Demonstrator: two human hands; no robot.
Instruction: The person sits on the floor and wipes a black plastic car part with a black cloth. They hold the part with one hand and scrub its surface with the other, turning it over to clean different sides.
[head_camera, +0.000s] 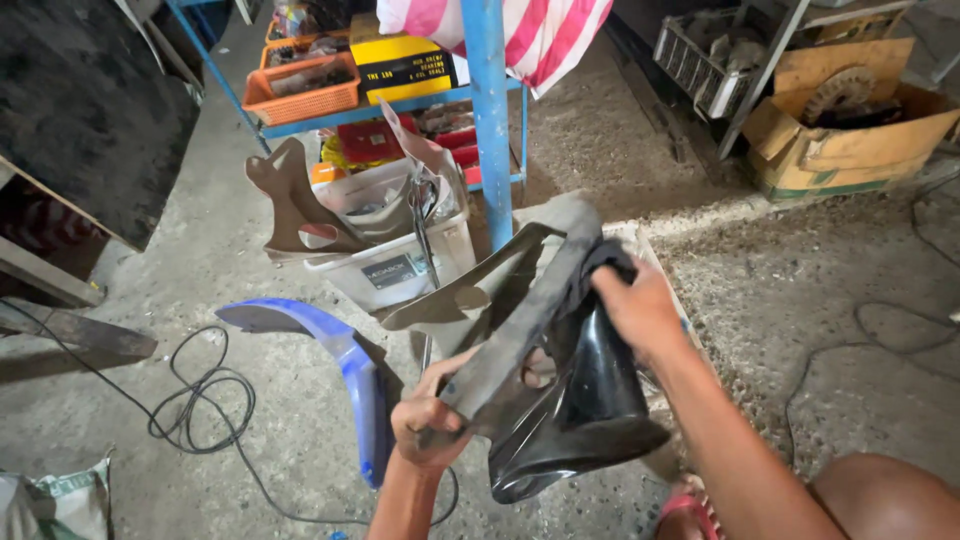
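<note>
- Black plastic fender (590, 410) is held up above the concrete floor (800, 290), low in the middle of the head view; its inner face is glossy and dark, curved like a scoop, with a rounded lip at the lower end.
- Its outer rim looks dull, grey and dusty, and a long flat strip of it runs slantwise from the lower left up to the upper right.
- Left hand (428, 425) is clenched around the lower end of that dusty strip, fingers curled over it and the thumb pressed on top.
- Right hand (635, 305) presses a dark cloth (600, 265) against the upper part of the fender, fingers closed down over the cloth.
- Blue fender (345, 365) lies on the floor just left of the left hand, curving from the left towards the lower middle.
- White plastic bin (400, 260) stands behind the fender, stuffed with grey panels and parts.
- Black cable (195, 400) lies looped on the floor to the left of the blue fender.
- Blue metal shelf (490, 110) stands at the top centre, holding an orange basket (305, 90) and a yellow box (405, 65).
- Cardboard box (850, 130) sits near the floor's upper right corner.
- A bare knee and a red sandal show at the lower right edge.
</note>
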